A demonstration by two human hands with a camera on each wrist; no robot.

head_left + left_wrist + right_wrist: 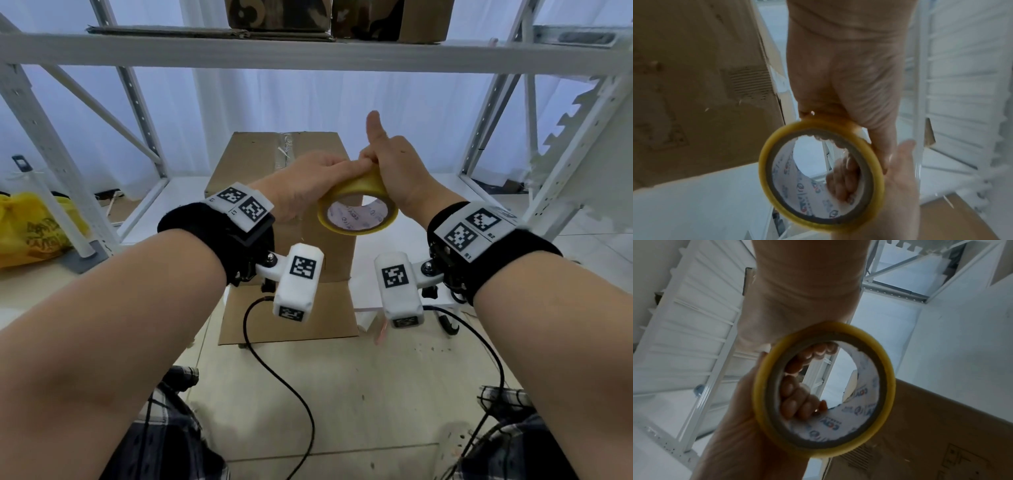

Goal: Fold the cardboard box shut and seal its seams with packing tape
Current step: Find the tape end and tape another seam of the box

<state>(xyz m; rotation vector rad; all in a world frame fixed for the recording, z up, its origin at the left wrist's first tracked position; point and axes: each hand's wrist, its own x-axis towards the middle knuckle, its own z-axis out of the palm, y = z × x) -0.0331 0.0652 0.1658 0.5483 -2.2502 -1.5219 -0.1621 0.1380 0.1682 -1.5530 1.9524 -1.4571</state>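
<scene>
A brown cardboard box (253, 161) stands on the low white shelf in front of me, with clear tape along its top seam. One flap (291, 318) lies flat at its foot, toward me. In front of the box both hands hold up a yellow roll of packing tape (356, 186). My right hand (397, 164) grips the roll from the right, fingers hooked into the core and thumb pointing up. My left hand (308, 178) holds the roll's top from the left, its fingertips meeting the right hand's. Both wrist views show the roll (764, 162) (890, 386) with fingers inside its printed core.
A white metal rack surrounds the box; its upper beam (308, 54) carries more cardboard boxes (376, 17) overhead. A yellow bag (30, 226) and a white post (58, 205) stand at the left. Black cables (301, 404) hang from my wrists.
</scene>
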